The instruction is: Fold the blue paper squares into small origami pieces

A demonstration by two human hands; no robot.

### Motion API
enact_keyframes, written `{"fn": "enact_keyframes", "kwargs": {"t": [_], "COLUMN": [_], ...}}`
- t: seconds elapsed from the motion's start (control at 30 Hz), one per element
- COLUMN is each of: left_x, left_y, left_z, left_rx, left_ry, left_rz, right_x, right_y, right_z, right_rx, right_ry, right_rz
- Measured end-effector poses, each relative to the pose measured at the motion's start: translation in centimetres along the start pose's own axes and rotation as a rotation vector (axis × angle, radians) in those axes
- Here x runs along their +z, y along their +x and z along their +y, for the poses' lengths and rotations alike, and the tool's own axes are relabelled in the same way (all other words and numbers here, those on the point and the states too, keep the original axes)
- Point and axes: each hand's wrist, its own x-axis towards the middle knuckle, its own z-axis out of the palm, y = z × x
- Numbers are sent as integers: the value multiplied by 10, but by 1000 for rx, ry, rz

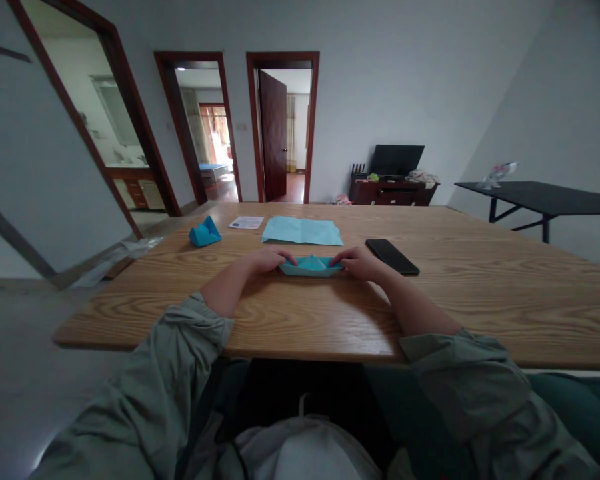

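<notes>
The light blue paper boat [311, 265], its peaked middle standing up between 2 long sides, is centred in front of the person, well in from the near edge of the wooden table [490, 280]. The left hand [269, 259] grips its left end and the right hand [363, 262] its right end, fingers closed on the paper at both. Whether the hull touches the wood or sits just above it, I cannot tell.

A broad band of wood grain lies between boat and near edge, under the forearms. Just beyond the boat, a creased light blue sheet [303, 231] lies flat, limiting room on the far side. A black phone [393, 257] lies at an angle just beside the right hand. Farther left, a darker blue folded paper piece [205, 233] stands near the table's left edge, with 1 small card [247, 222] between it and the sheet. To the right, wood stretches widely toward a black table [545, 195].
</notes>
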Motion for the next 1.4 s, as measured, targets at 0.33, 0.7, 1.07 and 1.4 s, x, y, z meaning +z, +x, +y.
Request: {"fn": "enact_keyframes", "kwargs": {"t": [0.33, 0.7, 1.07, 1.4], "left_x": [-4, -4, -8, -48], "left_y": [-9, -5, -6, -9], "left_z": [1, 2, 3, -28], "left_rx": [54, 259, 288, 111], "left_ry": [-31, 48, 118, 338], "left_rz": [-42, 24, 246, 657], "right_x": [-3, -3, -7, -6], "right_y": [3, 5, 8, 3], "right_z": [7, 6, 10, 2], "right_rx": [-44, -167, -146, -114], "right_ry": [-36, 144, 182, 147], "right_rz": [40, 201, 448, 420]}}
